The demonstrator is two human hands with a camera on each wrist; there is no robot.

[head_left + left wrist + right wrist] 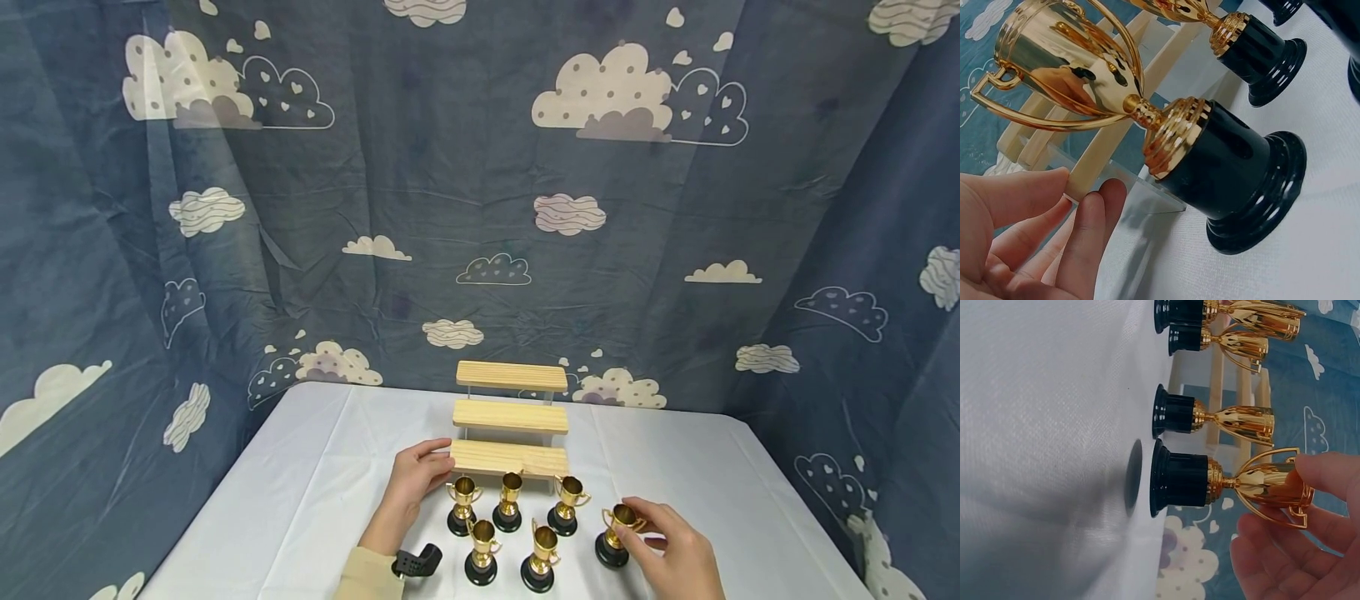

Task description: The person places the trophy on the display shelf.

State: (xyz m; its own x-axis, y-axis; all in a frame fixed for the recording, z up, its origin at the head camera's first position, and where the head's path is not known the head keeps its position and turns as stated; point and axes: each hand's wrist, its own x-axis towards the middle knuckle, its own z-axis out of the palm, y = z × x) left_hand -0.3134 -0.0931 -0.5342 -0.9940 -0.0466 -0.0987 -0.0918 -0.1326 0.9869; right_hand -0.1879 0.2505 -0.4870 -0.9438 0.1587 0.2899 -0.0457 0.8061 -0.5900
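At the left end of the lowest board on a three-tier wooden display stand, my left hand pinches the board's tip between thumb and fingers. A small gold trophy cup with a round black base is in my right hand. Thumb and fingers grip its gold bowl near the rim and a handle. In the right wrist view, that trophy's base hangs just above the white cloth, its shadow apart from it. Similar trophies stand upright in two rows before the stand, one close beside my left hand.
A white cloth covers the table. Dark blue curtains with cloud prints hang behind and on both sides. The stand's upper boards rise in steps toward the back, on clear supports. A black band is on the left wrist.
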